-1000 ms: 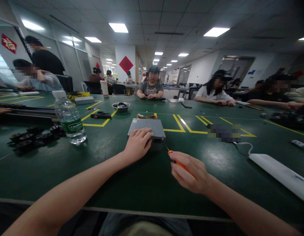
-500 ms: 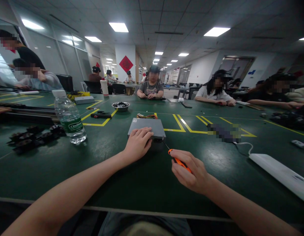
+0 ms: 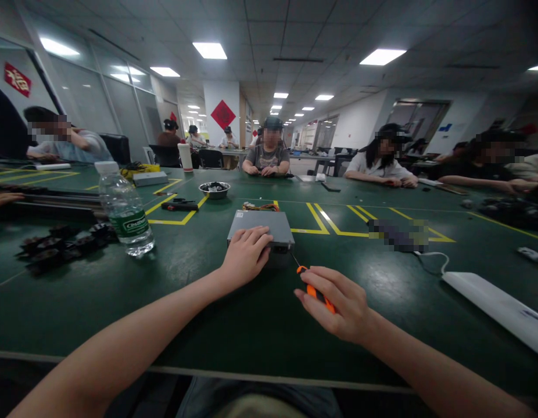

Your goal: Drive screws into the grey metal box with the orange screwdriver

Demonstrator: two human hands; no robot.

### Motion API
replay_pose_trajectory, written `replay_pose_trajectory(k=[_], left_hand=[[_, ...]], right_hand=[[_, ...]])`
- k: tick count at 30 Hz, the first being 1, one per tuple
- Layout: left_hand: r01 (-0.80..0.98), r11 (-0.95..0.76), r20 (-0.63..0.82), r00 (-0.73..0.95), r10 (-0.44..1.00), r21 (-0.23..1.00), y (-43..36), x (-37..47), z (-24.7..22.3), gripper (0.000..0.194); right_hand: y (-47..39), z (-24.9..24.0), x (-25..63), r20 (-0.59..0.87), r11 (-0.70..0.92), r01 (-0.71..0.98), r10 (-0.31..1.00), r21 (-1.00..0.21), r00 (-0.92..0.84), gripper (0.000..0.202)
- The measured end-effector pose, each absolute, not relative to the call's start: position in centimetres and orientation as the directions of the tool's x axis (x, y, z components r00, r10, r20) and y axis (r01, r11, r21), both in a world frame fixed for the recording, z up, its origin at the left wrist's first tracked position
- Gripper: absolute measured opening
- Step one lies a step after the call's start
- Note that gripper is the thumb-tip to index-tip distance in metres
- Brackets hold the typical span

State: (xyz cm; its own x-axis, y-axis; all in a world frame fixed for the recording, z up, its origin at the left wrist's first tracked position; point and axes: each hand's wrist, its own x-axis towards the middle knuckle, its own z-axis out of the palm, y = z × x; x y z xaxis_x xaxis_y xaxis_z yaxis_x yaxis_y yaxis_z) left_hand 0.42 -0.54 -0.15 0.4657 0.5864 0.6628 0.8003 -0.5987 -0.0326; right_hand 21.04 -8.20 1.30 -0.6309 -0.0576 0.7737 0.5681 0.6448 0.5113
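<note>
A grey metal box (image 3: 278,223) with coloured wires at its far side lies on the green table (image 3: 243,331). My left hand (image 3: 248,255) rests on its top, the fingers lying over the near left part. My right hand (image 3: 339,299) holds an orange and black screwdriver (image 3: 320,297) by the handle. The thin shaft points up and left to the near right corner of the box. Whether the tip sits in a screw is too small to tell.
Left of the box stand a water bottle (image 3: 129,217), black parts (image 3: 62,247) and a black tool (image 3: 179,205). Behind are a metal bowl (image 3: 214,189) and a white cup (image 3: 185,158). A white power strip (image 3: 498,307) lies at the right. People sit around the table.
The fingers of my right hand have loosened and shifted on the screwdriver handle. My left hand stays on the box. At the far left, a standing person has moved toward the picture's edge.
</note>
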Motion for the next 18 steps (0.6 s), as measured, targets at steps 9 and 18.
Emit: replay_pose_trajectory(k=[9,18], left_hand=[[0.802,-0.596,0.659,0.465,0.590,-0.032,-0.6,0.4,-0.1,0.024],[0.797,-0.603,0.658,0.477,0.582,-0.045,-0.6,0.4,0.0,0.024]], right_hand=[[-8.2,0.8,21.1,0.757,0.689,0.545,-0.009,0.478,-0.653,0.010],[-7.9,0.0,22.1,0.745,0.753,0.478,-0.025,0.452,-0.666,0.016]])
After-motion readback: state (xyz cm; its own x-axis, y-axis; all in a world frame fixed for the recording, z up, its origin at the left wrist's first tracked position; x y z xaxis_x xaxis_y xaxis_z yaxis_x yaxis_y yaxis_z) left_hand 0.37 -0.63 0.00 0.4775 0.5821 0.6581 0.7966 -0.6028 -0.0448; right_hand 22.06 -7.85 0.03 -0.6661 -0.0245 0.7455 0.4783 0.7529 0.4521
